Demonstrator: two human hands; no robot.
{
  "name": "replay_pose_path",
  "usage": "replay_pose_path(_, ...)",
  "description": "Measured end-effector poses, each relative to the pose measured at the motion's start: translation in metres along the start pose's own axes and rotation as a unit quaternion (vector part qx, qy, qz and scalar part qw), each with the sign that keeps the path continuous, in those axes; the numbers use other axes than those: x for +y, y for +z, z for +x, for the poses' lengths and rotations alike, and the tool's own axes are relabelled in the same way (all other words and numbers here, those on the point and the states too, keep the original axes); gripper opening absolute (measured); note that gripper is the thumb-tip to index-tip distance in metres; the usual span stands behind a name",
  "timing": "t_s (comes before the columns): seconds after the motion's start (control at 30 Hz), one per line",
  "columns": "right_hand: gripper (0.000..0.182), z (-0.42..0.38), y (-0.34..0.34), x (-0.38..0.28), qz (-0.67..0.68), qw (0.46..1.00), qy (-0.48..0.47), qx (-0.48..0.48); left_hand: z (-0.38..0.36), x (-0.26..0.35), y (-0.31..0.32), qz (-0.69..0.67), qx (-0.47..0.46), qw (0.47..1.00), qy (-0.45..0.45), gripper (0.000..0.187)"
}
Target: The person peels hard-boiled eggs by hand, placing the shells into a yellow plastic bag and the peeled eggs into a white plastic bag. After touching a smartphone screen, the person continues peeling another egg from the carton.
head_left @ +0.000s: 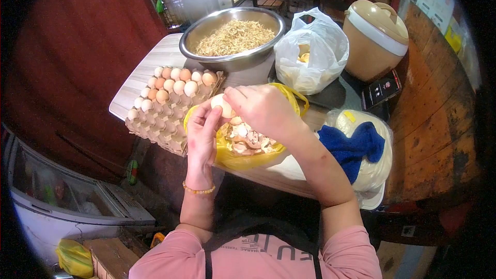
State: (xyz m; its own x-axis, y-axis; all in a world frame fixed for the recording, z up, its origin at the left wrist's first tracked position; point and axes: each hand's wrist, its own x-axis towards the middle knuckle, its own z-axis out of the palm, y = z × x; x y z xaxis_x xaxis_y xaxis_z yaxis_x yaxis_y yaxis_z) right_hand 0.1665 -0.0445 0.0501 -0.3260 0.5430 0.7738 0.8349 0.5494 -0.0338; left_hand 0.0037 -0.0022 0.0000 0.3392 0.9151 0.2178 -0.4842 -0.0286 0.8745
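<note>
My left hand [205, 126] holds a pale egg [222, 105] between thumb and fingers, above the yellow plastic bag. My right hand [263, 108] is closed, its fingertips pressed to the egg's upper right side; whether a bit of shell is pinched there is hidden. Broken eggshells [248, 139] fill the opening of the yellow plastic bag [243, 161] under both hands. Left of the bag, a cardboard egg tray [164, 124] carries several white and brown eggs [179, 87] in its far rows. Its nearer cups hold none.
Behind stands a steel bowl [233, 64] of thin tan shreds. To its right are a white plastic bag [312, 67] with yellowish pieces inside, a beige lidded container [376, 39] and a phone [381, 90]. A blue cloth [354, 147] lies on a filled clear bag [380, 168].
</note>
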Motion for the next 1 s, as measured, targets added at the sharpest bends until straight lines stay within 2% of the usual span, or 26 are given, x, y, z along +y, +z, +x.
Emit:
replay_pose_path(0.13, 0.014, -0.001, 0.002, 0.0, -0.048, 0.998, -0.03, 0.022, 0.0, -0.001, -0.003, 0.003, -0.006, 1.0, -0.004, 0.03)
replay_pose_path(0.27, 0.011, 0.0, 0.001, 0.004, -0.026, 0.999, -0.009, 0.023, -0.001, 0.0, 0.0, 0.015, -0.006, 1.0, 0.007, 0.03)
replay_pose_path(0.33, 0.009, 0.0, 0.0, 0.009, 0.015, 0.997, 0.054, 0.048, -0.002, 0.002, 0.003, 0.015, 0.002, 1.0, 0.015, 0.029)
replay_pose_path(0.37, 0.009, 0.0, 0.0, 0.011, 0.016, 0.997, 0.054, 0.048, -0.002, 0.004, 0.004, 0.01, 0.008, 1.0, 0.017, 0.029)
replay_pose_path(0.43, 0.013, -0.001, 0.0, 0.013, 0.084, 0.992, 0.088, 0.02, -0.002, 0.004, 0.004, 0.005, 0.014, 1.0, 0.018, 0.029)
replay_pose_path(0.73, 0.018, 0.002, -0.001, 0.011, 0.164, 0.983, 0.074, -0.026, -0.002, 0.002, -0.003, 0.008, 0.012, 1.0, -0.008, 0.031)
replay_pose_path(0.87, 0.014, -0.002, 0.003, 0.007, 0.108, 0.991, 0.07, -0.028, -0.003, 0.003, -0.002, 0.015, 0.004, 1.0, -0.011, 0.027)
replay_pose_path(0.93, 0.011, -0.002, 0.005, 0.004, 0.02, 0.999, 0.016, -0.031, -0.003, 0.004, 0.0, 0.014, 0.004, 1.0, -0.015, 0.027)
replay_pose_path(1.0, 0.011, -0.002, 0.002, 0.003, 0.001, 1.0, 0.002, -0.032, -0.003, 0.004, 0.0, 0.033, 0.001, 0.999, -0.009, 0.027)
